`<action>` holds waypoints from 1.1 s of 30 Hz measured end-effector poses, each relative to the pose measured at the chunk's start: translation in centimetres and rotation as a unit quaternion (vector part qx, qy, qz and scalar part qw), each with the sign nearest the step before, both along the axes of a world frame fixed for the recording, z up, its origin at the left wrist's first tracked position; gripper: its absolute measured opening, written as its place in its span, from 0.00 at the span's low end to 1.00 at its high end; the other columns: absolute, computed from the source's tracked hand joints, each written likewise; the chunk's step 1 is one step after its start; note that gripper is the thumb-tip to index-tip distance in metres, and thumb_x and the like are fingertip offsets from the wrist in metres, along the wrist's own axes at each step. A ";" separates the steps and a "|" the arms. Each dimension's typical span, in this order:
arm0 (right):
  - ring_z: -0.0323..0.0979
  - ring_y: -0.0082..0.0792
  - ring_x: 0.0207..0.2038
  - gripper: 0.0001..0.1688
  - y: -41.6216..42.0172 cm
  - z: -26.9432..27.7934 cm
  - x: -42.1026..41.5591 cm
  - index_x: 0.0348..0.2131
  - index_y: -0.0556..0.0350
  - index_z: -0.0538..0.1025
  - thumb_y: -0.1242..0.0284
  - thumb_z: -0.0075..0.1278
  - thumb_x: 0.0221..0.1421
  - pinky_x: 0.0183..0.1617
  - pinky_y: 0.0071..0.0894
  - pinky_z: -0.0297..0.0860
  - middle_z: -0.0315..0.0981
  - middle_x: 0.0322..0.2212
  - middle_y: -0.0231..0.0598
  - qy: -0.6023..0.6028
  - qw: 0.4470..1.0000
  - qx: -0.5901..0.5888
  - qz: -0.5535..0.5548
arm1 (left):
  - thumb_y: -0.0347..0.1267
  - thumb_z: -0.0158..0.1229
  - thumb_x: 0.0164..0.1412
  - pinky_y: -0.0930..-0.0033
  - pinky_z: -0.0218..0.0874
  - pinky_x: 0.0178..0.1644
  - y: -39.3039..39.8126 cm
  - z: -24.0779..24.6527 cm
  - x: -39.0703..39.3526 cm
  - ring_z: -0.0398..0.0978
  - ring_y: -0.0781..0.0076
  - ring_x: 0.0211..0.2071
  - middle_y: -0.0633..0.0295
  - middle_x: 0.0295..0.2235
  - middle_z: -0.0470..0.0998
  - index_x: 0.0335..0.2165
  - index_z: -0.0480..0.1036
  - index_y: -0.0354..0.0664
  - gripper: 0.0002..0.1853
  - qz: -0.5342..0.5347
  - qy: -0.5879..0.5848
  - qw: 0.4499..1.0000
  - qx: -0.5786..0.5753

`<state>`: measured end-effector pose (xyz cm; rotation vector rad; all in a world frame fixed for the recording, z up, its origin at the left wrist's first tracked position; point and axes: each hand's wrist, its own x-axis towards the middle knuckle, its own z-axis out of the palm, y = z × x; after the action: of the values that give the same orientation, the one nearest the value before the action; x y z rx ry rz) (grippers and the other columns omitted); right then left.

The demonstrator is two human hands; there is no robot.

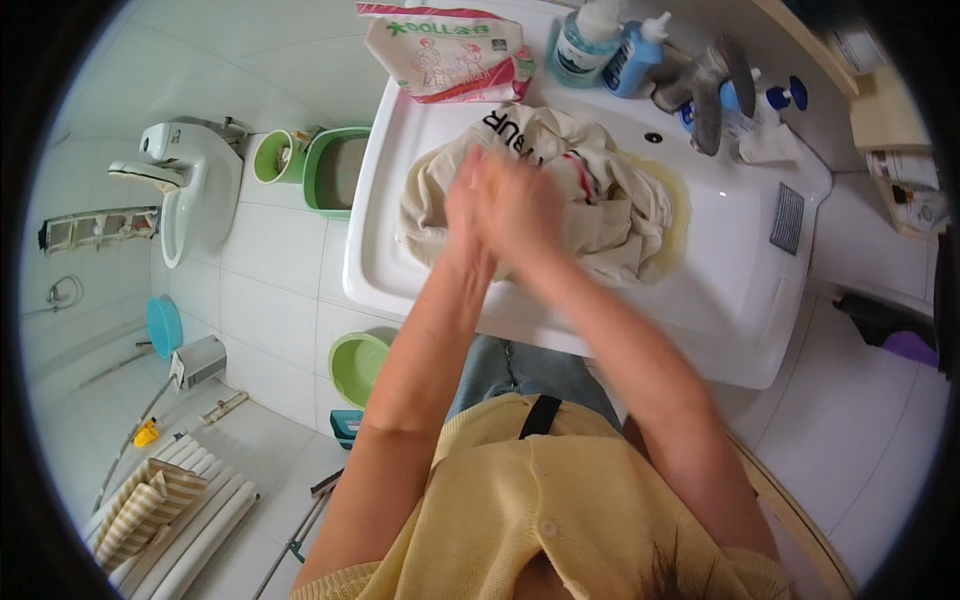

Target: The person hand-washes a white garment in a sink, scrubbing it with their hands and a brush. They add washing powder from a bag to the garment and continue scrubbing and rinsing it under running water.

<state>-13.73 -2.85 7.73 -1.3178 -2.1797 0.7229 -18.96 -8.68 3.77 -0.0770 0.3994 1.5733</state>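
Observation:
A bunched, wet cream cloth garment (616, 225) with black lettering and a red-and-black patch lies in the white washbasin (720, 300). Yellowish liquid (679, 217) pools along the right side of the cloth. My left hand (466, 206) and my right hand (525, 202) are pressed together over the middle of the garment. Both are blurred, the right one more so. Whether a fold of cloth is pinched between the palms is hidden.
A bag of washing powder (450, 56) stands on the basin's far left corner. Pump bottles (589, 52) and a grey faucet (705, 97) line the back rim. Left of the basin are a green litter tray (319, 172), a small bin (270, 169) and a green bowl (356, 367).

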 end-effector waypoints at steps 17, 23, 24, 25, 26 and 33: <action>0.75 0.55 0.29 0.27 2.1 -1.0 1.6 0.25 0.57 0.76 0.54 0.40 0.61 0.34 0.51 0.68 0.75 0.23 0.54 -0.083 0.996 -0.014 0.027 | 0.48 0.42 0.66 0.61 0.65 0.47 -2.6 -2.9 0.4 0.74 0.64 0.41 0.63 0.39 0.77 0.45 0.72 0.46 0.21 0.013 -0.045 0.995 0.085; 0.71 0.30 0.30 0.31 7.2 0.1 7.3 0.27 0.62 0.74 0.49 0.47 0.59 0.36 0.34 0.66 0.73 0.23 0.39 0.001 0.967 -0.254 0.017 | 0.58 0.47 0.59 0.61 0.61 0.56 -4.1 3.9 -4.2 0.71 0.59 0.51 0.48 0.49 0.72 0.52 0.67 0.33 0.38 -0.171 0.167 0.952 -0.189; 0.70 0.28 0.30 0.31 7.0 0.3 7.9 0.28 0.62 0.74 0.48 0.47 0.59 0.37 0.32 0.66 0.72 0.24 0.36 0.027 0.957 -0.289 0.020 | 0.54 0.58 0.53 0.66 0.64 0.52 -4.6 3.3 -5.5 0.74 0.66 0.45 0.54 0.43 0.76 0.48 0.70 0.34 0.36 -0.215 0.210 0.940 -0.162; 0.68 0.26 0.30 0.31 6.6 0.5 8.5 0.28 0.62 0.74 0.48 0.47 0.59 0.37 0.29 0.65 0.71 0.24 0.33 0.055 0.944 -0.324 0.017 | 0.52 0.60 0.52 0.67 0.65 0.49 -4.9 3.5 -6.2 0.74 0.68 0.43 0.56 0.42 0.76 0.47 0.71 0.34 0.35 -0.272 0.309 0.896 -0.163; 0.66 0.23 0.30 0.32 6.3 0.7 9.0 0.29 0.62 0.74 0.47 0.47 0.59 0.37 0.27 0.65 0.70 0.25 0.31 0.083 0.930 -0.357 0.014 | 0.50 0.63 0.51 0.69 0.65 0.47 -5.2 3.9 -6.6 0.75 0.70 0.41 0.58 0.40 0.77 0.46 0.72 0.34 0.33 -0.326 0.404 0.839 -0.162; 0.67 0.23 0.30 0.28 6.8 1.4 11.7 0.32 0.62 0.76 0.52 0.50 0.58 0.38 0.26 0.65 0.72 0.26 0.31 0.143 0.909 -0.391 0.026 | 0.28 0.60 0.46 0.75 0.66 0.36 -4.1 4.5 -4.2 0.73 0.75 0.30 0.64 0.32 0.76 0.40 0.73 0.33 0.19 -0.211 0.417 0.874 -0.135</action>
<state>-2.06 3.99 9.12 -1.3735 -1.7332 1.8131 -23.20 -12.79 8.32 0.4686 1.2271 1.0354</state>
